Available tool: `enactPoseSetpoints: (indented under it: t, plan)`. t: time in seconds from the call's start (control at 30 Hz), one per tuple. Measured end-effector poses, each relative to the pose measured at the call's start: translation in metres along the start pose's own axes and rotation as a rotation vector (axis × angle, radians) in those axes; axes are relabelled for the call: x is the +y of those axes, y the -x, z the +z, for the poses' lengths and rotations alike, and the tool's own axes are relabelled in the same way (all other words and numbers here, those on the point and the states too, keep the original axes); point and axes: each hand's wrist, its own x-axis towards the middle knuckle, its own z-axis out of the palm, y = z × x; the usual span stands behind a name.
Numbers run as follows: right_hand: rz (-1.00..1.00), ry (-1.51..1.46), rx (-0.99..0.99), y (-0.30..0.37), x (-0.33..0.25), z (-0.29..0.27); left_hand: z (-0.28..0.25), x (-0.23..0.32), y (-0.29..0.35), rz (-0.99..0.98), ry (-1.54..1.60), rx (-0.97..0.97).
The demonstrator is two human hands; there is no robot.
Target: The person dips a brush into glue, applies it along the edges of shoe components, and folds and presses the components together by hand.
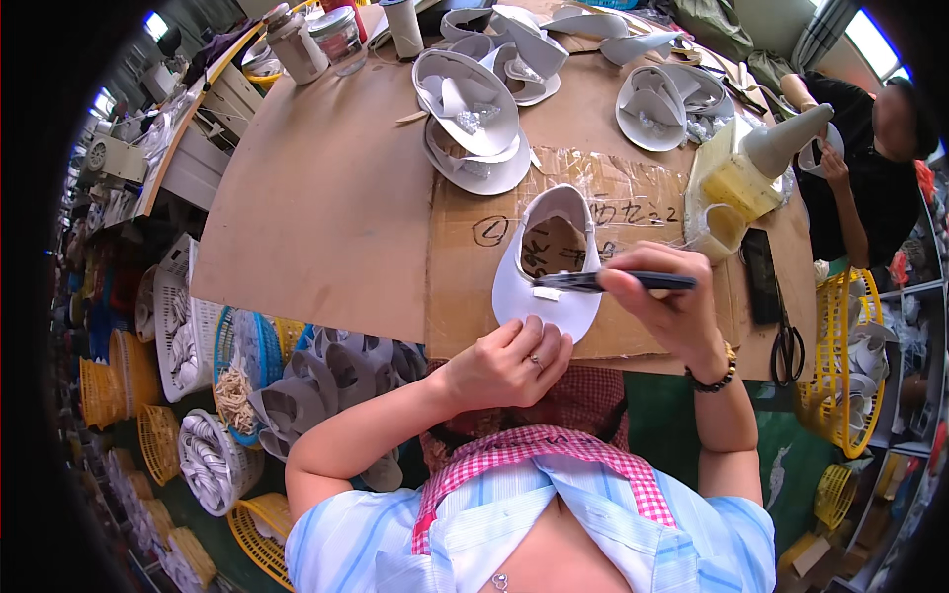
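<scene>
A white sun visor lies on a flattened cardboard sheet, its brim toward me and its band standing up behind. My left hand grips the brim's near edge, fingers bent over the top; a ring is on one finger. In my right hand is a slim black pen-shaped tool, pinched between thumb and fingers. The tool's tip reaches over the inner edge of the brim, close to a small white tab lying there. Whether the tip touches the visor or the tab cannot be made out.
More white visors are stacked at the back. On the right are a grey cone on a yellowish block, a dark phone and black scissors. Jars stand back left. Baskets flank the table; another person works at far right.
</scene>
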Motion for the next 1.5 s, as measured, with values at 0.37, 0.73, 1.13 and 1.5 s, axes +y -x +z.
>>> enactPoseSetpoints:
  t: [0.37, 0.73, 1.13, 1.5]
  plan:
    - [-0.201, 0.287, -0.179, -0.032, 0.001, 0.035, 0.019, 0.004, 0.011, -0.056, 0.07, 0.026]
    - [0.211, 0.615, 0.286, 0.016, 0.006, -0.083, -0.014, -0.018, 0.005, -0.76, 0.812, 0.132]
    - [0.473, -0.127, 0.281, 0.049, 0.041, -0.084, 0.009, -0.035, -0.011, -1.233, 1.298, 0.022]
    - [0.173, -0.234, 0.363, 0.058, 0.0, -0.119, -0.033, 0.018, -0.064, -0.981, 1.12, 0.062]
